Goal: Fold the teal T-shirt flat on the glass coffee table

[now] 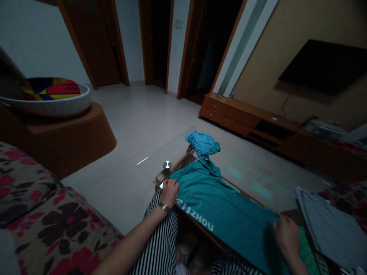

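Note:
A teal shirt (220,202) with white "SUZHOU" lettering lies spread over a low glass-topped table in front of my knees. My left hand (169,193) is closed, its fingers pinching the shirt's left edge near the table's wooden corner. At the shirt's right side, my right hand (287,235) has its fingers bent around the edge of the cloth; it is slightly blurred and its fingertips are partly hidden. Just beyond the shirt, a crumpled blue garment (202,143) rests near the far end of the wooden frame.
A round metal knob (167,165) stands on the table's left corner. Grey folded cloth (332,225) and a green garment (307,248) lie at the right. A floral sofa (57,229) is on the left, below a white basin (65,103). A TV cabinet (241,118) lines the wall.

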A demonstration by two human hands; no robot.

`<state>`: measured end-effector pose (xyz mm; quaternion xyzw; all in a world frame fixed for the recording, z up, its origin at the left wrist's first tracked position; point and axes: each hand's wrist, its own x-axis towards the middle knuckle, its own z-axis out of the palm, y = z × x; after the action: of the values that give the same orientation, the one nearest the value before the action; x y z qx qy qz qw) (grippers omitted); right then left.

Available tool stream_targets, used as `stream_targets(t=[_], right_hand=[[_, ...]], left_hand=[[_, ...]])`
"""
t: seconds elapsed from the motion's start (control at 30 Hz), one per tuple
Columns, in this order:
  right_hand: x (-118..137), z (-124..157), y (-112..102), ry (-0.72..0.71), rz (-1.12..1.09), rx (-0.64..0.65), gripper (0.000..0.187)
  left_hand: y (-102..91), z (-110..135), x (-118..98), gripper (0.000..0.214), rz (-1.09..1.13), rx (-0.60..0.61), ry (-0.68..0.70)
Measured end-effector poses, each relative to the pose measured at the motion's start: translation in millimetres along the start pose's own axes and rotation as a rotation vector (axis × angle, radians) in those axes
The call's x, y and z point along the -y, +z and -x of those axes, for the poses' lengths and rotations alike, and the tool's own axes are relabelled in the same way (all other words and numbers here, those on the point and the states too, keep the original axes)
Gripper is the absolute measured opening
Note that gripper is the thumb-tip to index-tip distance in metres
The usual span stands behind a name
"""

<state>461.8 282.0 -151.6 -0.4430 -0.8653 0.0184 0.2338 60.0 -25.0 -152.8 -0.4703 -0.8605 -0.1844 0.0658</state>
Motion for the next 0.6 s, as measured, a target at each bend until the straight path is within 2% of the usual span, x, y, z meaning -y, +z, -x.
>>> stream_targets(t=[0.03,0.1,0.2,0.27,0.3,0.37,0.43,0.6], right_hand=[[40.6,-18.8,7.8,-0.104,-0.026,0.031,0.035],[128.5,-48.6,27.0,-0.331,-0.163,0.182,0.033],[255.3,-70.2,57.1,-0.582,-0.297,0.391,0.032],[321.8,-73.5,73.5,-0.716,-0.288,0.456,0.034],[347.3,-73.7,79.9,-0.771,-0.253,0.465,0.034],[382.1,-74.1,89.2,-0.851,-0.154,0.487,0.029],[398.0,-76.4,94.3,-0.884,-0.085,0.511,0.022],[398.0,-90.3,99.5,-0.795,-0.225,0.551,0.016]], left_hand=[[3.1,5.4,-1.9,0.014,0.031,0.006,0.017],[8.7,16.5,-5.0,0.014,0.097,-0.002,0.033],[13.8,30.1,-7.2,0.023,0.156,-0.034,0.059],[14.1,35.5,-7.0,0.027,0.172,-0.035,0.073],[13.2,37.1,-6.4,0.028,0.183,-0.027,0.071],[9.2,39.1,-4.0,0.029,0.213,-0.015,0.031],[3.0,40.5,0.6,0.034,0.241,-0.024,-0.065],[-11.8,45.5,23.8,0.046,0.278,-0.016,-0.304]])
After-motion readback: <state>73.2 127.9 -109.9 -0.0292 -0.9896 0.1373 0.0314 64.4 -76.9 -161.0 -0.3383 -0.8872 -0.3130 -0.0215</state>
